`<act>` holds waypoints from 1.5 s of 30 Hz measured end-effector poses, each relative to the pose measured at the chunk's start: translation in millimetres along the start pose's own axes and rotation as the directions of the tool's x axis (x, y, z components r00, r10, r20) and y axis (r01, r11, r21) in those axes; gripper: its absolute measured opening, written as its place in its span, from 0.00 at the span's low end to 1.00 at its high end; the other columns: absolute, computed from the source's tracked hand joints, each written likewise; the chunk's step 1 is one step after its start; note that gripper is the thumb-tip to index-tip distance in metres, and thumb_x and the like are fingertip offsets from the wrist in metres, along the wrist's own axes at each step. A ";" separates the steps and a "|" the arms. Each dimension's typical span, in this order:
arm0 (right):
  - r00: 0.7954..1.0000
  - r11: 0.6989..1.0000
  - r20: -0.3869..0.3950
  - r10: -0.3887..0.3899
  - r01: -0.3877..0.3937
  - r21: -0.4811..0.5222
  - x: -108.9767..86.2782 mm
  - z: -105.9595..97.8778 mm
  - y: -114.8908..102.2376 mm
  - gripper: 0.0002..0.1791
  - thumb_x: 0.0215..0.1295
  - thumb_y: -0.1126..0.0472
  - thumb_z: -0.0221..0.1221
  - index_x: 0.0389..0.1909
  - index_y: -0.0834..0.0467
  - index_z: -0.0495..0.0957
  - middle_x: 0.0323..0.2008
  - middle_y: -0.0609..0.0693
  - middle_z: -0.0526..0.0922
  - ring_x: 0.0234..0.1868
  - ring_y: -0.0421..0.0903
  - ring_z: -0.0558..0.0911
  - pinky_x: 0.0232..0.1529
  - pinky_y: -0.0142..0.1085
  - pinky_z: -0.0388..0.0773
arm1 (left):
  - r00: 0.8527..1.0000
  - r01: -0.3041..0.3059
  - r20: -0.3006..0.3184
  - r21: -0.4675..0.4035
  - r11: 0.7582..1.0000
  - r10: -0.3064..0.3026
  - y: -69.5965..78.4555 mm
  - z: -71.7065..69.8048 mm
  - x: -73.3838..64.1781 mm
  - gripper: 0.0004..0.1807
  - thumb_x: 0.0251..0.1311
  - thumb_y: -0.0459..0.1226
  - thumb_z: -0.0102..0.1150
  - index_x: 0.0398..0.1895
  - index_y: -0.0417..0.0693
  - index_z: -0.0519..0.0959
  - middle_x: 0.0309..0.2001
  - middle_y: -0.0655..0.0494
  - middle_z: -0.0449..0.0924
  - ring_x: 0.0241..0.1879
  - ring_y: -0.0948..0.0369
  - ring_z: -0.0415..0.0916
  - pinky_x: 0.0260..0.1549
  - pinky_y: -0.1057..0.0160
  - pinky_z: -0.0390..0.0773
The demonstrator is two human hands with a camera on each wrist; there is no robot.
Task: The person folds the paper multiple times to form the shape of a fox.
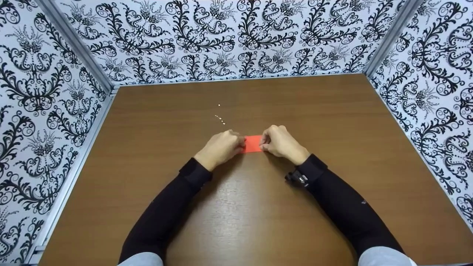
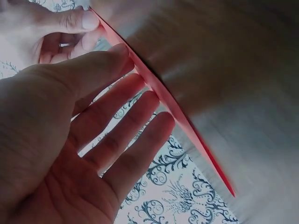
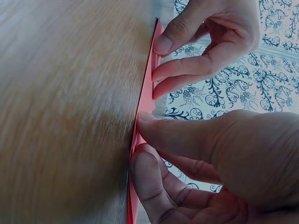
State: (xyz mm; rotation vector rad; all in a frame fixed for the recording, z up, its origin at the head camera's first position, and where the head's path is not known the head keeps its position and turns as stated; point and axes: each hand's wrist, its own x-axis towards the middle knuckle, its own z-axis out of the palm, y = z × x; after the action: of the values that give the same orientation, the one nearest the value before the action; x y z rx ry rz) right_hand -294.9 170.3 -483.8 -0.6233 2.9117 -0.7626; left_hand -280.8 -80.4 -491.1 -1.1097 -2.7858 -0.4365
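Orange-red strip (image 1: 253, 144) | thin, plain | possibly folded, wrist views too edge-on

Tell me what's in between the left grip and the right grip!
The middle of a red strip lies between the left grip and the right grip; the head view shows it best.

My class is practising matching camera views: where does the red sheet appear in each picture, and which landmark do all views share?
Head: red sheet near the centre, between left hand and right hand.
Left wrist: red sheet as a thin diagonal strip, upper left to lower right.
Right wrist: red sheet as a steep strip, reaching the bottom edge left of centre.
Shared landmark: black-and-white patterned wall.
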 end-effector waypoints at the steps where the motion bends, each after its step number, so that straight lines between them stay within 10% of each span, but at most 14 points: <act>1: 1.000 1.000 -0.002 -0.001 0.001 -0.002 0.3 -0.2 0.1 0.06 0.71 0.63 0.80 0.34 0.57 0.94 0.35 0.50 0.97 0.37 0.48 0.90 0.47 0.46 0.88 | 1.000 -0.009 -0.003 0.007 1.000 0.009 1.5 0.6 0.5 0.03 0.76 0.35 0.78 0.43 0.45 0.94 0.50 0.51 0.97 0.53 0.46 0.93 0.56 0.44 0.94; 22: 0.986 0.984 -0.090 0.143 -0.132 0.120 6.6 -36.5 41.6 0.07 0.79 0.61 0.72 0.46 0.59 0.97 0.46 0.58 0.98 0.49 0.57 0.91 0.53 0.45 0.83 | 0.999 -0.049 0.002 -0.038 0.998 0.049 9.0 3.5 -1.0 0.04 0.76 0.35 0.77 0.41 0.46 0.96 0.46 0.54 0.98 0.51 0.48 0.95 0.53 0.50 0.95; 32: 0.966 0.957 0.023 0.256 -0.257 0.133 6.3 -38.8 58.5 0.13 0.81 0.51 0.74 0.49 0.56 0.97 0.51 0.58 0.96 0.39 0.49 0.85 0.42 0.38 0.79 | 0.997 -0.069 -0.033 -0.037 0.997 0.068 8.9 3.3 -4.3 0.05 0.77 0.34 0.76 0.38 0.45 0.95 0.42 0.54 0.96 0.46 0.48 0.94 0.50 0.50 0.94; 45: 0.980 0.960 0.086 0.181 -0.195 0.201 9.7 -42.4 58.9 0.10 0.80 0.58 0.74 0.53 0.59 0.95 0.48 0.57 0.95 0.39 0.48 0.83 0.40 0.36 0.80 | 0.999 -0.052 -0.017 -0.037 0.998 0.052 6.9 4.7 -1.6 0.04 0.78 0.35 0.76 0.41 0.46 0.95 0.45 0.54 0.97 0.49 0.47 0.94 0.53 0.48 0.94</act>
State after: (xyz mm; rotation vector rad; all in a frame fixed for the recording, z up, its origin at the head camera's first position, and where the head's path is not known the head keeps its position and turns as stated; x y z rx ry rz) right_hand -332.4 232.5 -474.8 -0.3393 2.7296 -0.9829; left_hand -274.9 -75.2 -494.4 -1.1782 -2.7393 -0.4920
